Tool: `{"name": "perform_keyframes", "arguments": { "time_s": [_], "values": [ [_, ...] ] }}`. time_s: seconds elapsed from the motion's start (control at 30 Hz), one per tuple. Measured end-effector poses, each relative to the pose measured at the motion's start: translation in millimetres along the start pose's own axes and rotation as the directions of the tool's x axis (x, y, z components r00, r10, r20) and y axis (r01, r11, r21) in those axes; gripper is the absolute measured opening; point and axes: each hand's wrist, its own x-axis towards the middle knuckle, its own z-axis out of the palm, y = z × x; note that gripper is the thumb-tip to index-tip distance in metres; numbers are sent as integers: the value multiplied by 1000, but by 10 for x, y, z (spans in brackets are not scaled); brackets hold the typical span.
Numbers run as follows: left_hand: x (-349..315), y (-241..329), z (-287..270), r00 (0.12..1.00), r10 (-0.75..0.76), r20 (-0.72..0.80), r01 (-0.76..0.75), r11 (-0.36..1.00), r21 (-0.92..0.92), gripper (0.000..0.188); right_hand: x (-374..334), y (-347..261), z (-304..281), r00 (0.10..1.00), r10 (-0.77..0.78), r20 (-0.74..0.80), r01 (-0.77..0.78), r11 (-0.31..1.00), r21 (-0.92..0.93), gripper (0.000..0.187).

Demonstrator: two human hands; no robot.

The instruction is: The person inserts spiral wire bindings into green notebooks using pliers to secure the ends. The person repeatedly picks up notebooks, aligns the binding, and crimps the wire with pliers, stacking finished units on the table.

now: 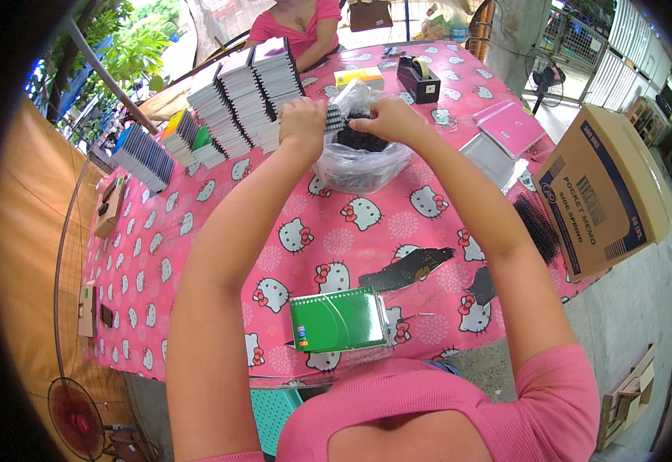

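Both my arms reach forward over the table to a clear plastic bag (363,175) filled with small black pieces. My left hand (303,123) is closed at the bag's left side, around a bundle of black spiral binding coils (335,118). At the bag's mouth is my right hand (392,121), thumb and fingers drawn together; what they pinch, if anything, is too small to make out. A green-covered notepad (336,319) lies near the table's front edge, close to my body. Beyond it lies a torn black strip (407,268).
Tall stacks of spiral notebooks (232,100) stand left of the bag. At the back are a tape dispenser (419,81) and a yellow box (359,77). Pink notebooks (511,129) and a large cardboard box (598,192) are on the right. Across the table sits a person (297,35).
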Motion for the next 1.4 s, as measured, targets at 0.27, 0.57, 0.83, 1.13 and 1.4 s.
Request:
{"name": "perform_keyframes", "arguments": {
  "time_s": [0.27, 0.57, 0.83, 1.13, 1.4],
  "values": [
    [-39, 71, -77, 995, 71, 73, -82, 984, 160, 21, 178, 8, -15, 617, 62, 784, -758, 313, 572, 46],
    [-171, -154, 33, 996, -40, 83, 46, 996, -74, 25, -210, -269, 237, 803, 214, 556, -553, 614, 563, 55],
    [-903, -647, 116, 973, -225, 55, 229, 903, -363, 40, -1986, -11, 1229, 996, 62, 64, -58, 997, -53, 58],
    [-1679, -956, -253, 838, -462, 289, 430, 232, -873, 86, -1370, -394, 720, 993, -99, 57, 75, 941, 329, 102],
    [-2121, -1216, -536, 868, -33, 496, 309, -746, -590, 71, -853, -2167, 291, 922, -194, 335, -317, 117, 941, 63]
  ]
}}
